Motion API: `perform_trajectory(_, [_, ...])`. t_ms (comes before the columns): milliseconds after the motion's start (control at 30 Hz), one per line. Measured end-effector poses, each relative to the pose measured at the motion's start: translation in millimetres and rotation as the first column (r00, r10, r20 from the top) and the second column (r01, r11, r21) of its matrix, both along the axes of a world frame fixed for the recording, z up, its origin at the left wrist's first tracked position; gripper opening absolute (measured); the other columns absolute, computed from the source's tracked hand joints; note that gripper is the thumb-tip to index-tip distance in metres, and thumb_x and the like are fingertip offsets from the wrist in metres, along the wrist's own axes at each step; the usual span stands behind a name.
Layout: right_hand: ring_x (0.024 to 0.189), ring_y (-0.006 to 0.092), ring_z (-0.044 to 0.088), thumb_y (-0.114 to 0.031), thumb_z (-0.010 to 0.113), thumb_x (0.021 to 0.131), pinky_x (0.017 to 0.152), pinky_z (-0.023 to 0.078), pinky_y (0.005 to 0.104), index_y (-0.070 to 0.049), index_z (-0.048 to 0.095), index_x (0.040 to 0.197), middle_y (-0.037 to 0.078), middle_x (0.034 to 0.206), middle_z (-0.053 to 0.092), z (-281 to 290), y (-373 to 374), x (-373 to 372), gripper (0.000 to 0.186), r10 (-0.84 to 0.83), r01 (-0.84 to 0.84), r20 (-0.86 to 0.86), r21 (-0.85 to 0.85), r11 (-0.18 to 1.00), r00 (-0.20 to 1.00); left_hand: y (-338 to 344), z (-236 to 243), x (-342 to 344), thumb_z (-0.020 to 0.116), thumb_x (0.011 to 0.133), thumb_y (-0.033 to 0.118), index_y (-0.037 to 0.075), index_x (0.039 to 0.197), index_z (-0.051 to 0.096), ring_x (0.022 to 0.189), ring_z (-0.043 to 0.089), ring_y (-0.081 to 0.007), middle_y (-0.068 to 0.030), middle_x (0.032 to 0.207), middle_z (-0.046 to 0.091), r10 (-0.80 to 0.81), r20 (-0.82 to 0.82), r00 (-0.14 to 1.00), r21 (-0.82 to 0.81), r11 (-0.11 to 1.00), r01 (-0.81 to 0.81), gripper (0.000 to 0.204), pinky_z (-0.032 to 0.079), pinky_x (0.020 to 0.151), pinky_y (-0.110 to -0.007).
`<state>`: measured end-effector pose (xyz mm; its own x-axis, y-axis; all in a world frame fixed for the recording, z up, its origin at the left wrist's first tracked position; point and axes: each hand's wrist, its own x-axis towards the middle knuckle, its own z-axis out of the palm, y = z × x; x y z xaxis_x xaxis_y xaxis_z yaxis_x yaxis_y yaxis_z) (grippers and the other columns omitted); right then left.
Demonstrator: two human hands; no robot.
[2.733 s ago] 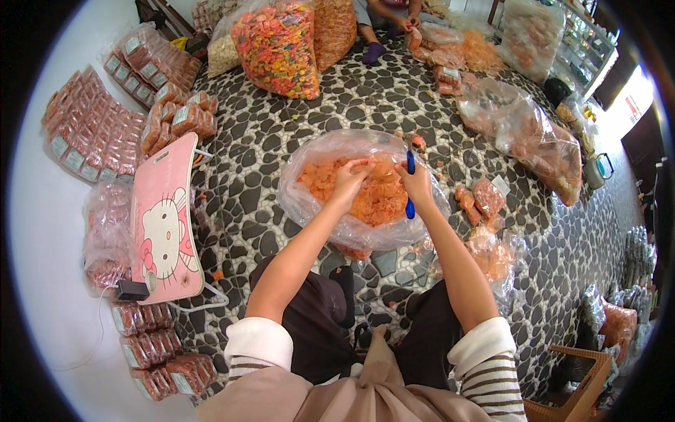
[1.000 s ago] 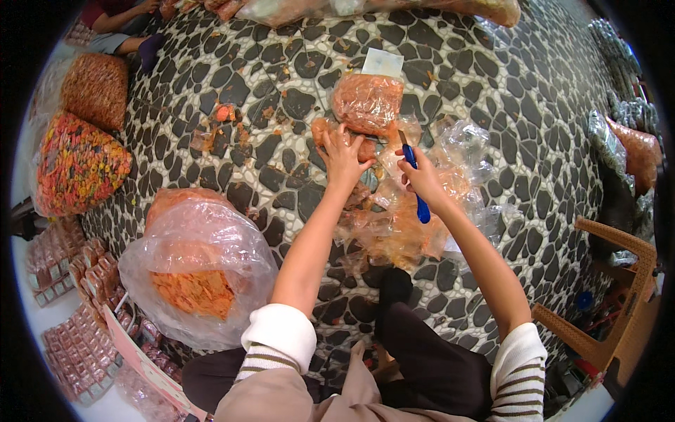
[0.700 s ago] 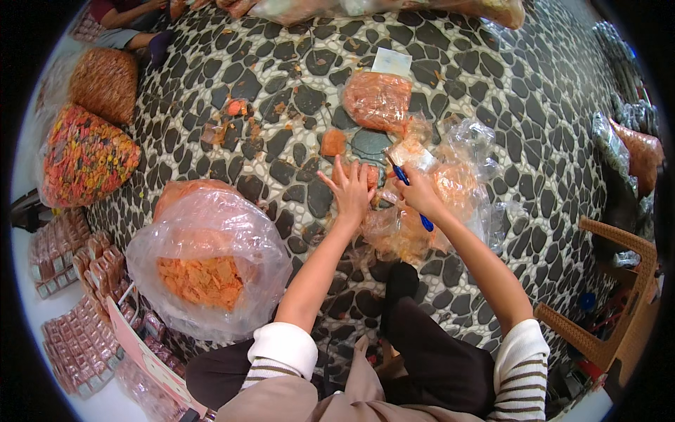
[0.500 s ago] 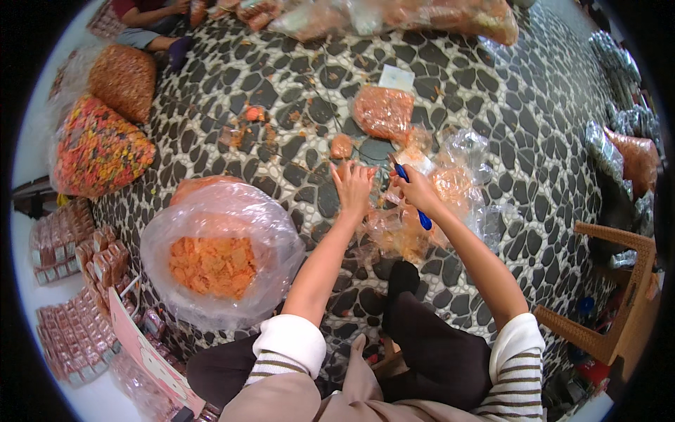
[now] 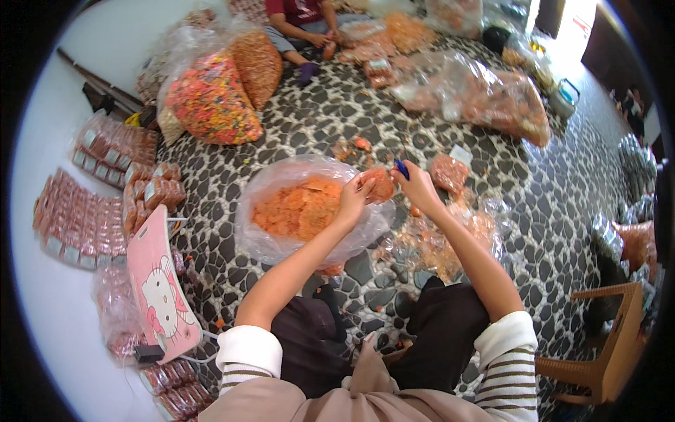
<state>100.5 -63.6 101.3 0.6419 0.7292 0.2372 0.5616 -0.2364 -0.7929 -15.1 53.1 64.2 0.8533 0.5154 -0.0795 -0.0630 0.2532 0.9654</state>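
Note:
A small clear packet [image 5: 380,186] of orange, crumbly-looking food is gripped by my left hand [image 5: 353,200], lifted beside the rim of a big open plastic bag. My right hand [image 5: 416,188] is closed around a slim blue-handled tool [image 5: 401,169]; its working end is too small to make out. The right fingertips meet the packet's right edge. Orange flat pieces [image 5: 299,209] fill the big clear plastic bag [image 5: 264,184] to the left of my hands. Right of my right hand, a filled orange bag [image 5: 448,174] lies on the floor.
Crumpled plastic wrappers [image 5: 439,243] lie below my right hand. A pink folding table [image 5: 165,295] tilts at left near stacked packets [image 5: 81,218]. Colourful snack sacks [image 5: 214,98] stand far left; another person [image 5: 302,24] sits beyond. A brown chair [image 5: 608,352] is at right.
The view has swung left and farther up. My left hand has raised a packet from the floor toward the big bag. My right hand, still with the blue tool, has come in against the packet.

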Motion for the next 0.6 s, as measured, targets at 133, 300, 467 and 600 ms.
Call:
perform_trajectory(133, [0.073,0.0460,0.053,-0.021,0.043,0.087,0.059,0.042,0.0495,0.001,0.041,0.087,0.028,0.073,0.055,36.6,17.1,-60.4,0.022,0.137,-0.115,0.140,-0.150,0.982,0.981,36.4,20.2,-49.0,0.053,0.086,0.020,0.003,0.101,0.055,0.073,0.054,-0.0064,0.0018,0.084,0.056,0.235,-0.001,0.972,0.242,0.943,-0.227,0.023,0.047,0.062,-0.021])
perform_trajectory(300, [0.065,0.0416,0.057,-0.021,0.042,0.086,0.055,0.046,0.0487,0.000,0.043,0.088,0.025,0.067,0.057,49.8,41.5,-114.6,0.021,0.241,-0.108,0.350,-0.360,0.927,0.905,51.6,9.5,-82.6,0.056,0.082,0.020,-0.003,0.091,0.060,0.057,0.044,-0.0093,-0.0059,0.065,0.054,0.446,0.115,0.888,0.422,0.787,-0.450,0.024,0.038,0.054,-0.027])
perform_trajectory(467, [0.058,0.0380,0.059,-0.016,0.043,0.083,0.051,0.047,0.0458,-0.001,0.044,0.085,0.020,0.061,0.057,34.0,64.0,-137.9,0.016,0.203,-0.041,0.465,-0.334,0.942,0.862,63.8,4.7,-101.2,0.057,0.083,0.018,-0.002,0.094,0.061,0.070,0.050,-0.0050,-0.0022,0.082,0.060,0.559,0.090,0.824,0.433,0.724,-0.538,0.023,0.042,0.056,-0.020])
perform_trajectory(600, [0.056,0.0341,0.060,-0.012,0.043,0.080,0.048,0.049,0.0417,0.000,0.047,0.082,0.019,0.059,0.057,8.7,66.9,-145.5,0.012,0.216,-0.066,0.497,-0.300,0.952,0.840,64.1,2.5,-102.3,0.057,0.082,0.017,-0.002,0.092,0.062,0.067,0.051,-0.0092,-0.0068,0.079,0.062,0.715,0.090,0.694,0.279,0.651,-0.706,0.022,0.041,0.061,-0.024])
